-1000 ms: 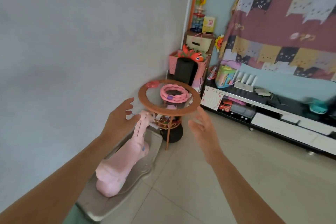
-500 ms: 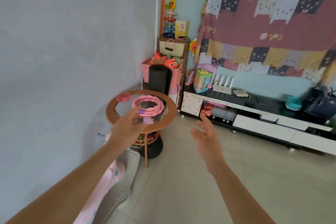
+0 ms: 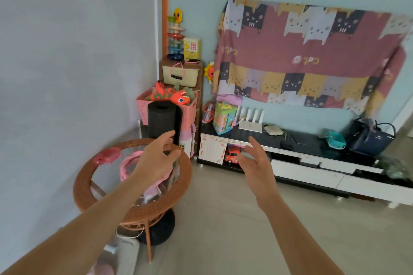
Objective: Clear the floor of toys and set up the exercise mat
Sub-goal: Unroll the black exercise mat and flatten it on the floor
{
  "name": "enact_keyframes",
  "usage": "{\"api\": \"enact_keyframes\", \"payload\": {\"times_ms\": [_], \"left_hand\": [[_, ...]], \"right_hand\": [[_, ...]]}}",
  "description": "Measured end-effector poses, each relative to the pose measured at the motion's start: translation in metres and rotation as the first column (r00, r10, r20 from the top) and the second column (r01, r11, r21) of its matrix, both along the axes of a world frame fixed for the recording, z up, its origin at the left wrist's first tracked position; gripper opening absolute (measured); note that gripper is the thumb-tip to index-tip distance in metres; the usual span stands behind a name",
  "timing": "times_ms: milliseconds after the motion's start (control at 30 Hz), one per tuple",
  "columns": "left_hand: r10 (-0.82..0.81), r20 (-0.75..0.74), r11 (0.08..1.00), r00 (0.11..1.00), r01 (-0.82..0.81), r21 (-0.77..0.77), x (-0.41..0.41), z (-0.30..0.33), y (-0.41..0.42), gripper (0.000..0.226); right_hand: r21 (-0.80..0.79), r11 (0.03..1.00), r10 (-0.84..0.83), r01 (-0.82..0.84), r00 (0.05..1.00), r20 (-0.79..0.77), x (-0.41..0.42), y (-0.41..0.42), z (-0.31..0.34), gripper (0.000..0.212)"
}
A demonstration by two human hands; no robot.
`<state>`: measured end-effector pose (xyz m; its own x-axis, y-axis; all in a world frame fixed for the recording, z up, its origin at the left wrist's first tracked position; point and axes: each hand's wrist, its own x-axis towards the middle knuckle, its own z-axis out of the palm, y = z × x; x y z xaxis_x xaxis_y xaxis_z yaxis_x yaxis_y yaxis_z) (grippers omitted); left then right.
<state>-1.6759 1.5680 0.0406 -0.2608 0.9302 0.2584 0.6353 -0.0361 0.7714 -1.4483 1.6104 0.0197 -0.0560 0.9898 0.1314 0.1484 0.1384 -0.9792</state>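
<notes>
Both hands empty, fingers spread: left hand (image 3: 156,159) over round wicker table (image 3: 83,187), right hand (image 3: 257,163) beside it; rolled black mat (image 3: 164,120) upright in room corner

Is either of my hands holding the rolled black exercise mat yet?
No, the rolled black exercise mat stands upright in the corner, both hands open and short of it.

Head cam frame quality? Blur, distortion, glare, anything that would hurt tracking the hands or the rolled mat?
Head view: soft even daylight, no hard shadows. Wide-angle bending shows on the orange pipe and the TV stand edge. Right hand is slightly smeared at the fingers; left hand is sharper. The black rolled mat is crisp. Mild reflections on the round table glass.
</notes>
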Motion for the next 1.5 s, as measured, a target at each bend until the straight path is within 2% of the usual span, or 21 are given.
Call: {"api": "enact_keyframes", "payload": {"times_ms": [367,633,767,1167,1500], "left_hand": [[-0.013,0.004,0.999,1.000,0.013,0.032,0.020,-0.008,0.163,0.052],[0.119,0.056,0.993,0.991,-0.119,-0.008,0.051,-0.020,0.297,0.058],[0.194,0.069,0.981,0.978,-0.194,-0.014,0.059,-0.022,0.338,0.058],[0.393,0.071,0.919,0.917,-0.389,-0.057,-0.023,-0.053,0.440,0.056],[0.500,0.106,0.865,0.860,-0.488,-0.116,-0.120,-0.076,0.533,0.056]], "right_hand": [[-0.020,0.999,0.032,-0.032,0.999,-0.010,0.009,0.166,-0.012,0.055],[-0.033,0.991,0.129,-0.128,0.991,0.028,0.040,0.320,-0.006,0.056],[-0.012,0.981,0.195,-0.195,0.980,0.049,0.043,0.379,-0.004,0.055],[-0.041,0.891,0.454,-0.453,0.890,0.048,-0.064,0.510,-0.033,0.053],[-0.072,0.833,0.553,-0.549,0.819,0.151,-0.173,0.617,-0.034,0.054]]}}
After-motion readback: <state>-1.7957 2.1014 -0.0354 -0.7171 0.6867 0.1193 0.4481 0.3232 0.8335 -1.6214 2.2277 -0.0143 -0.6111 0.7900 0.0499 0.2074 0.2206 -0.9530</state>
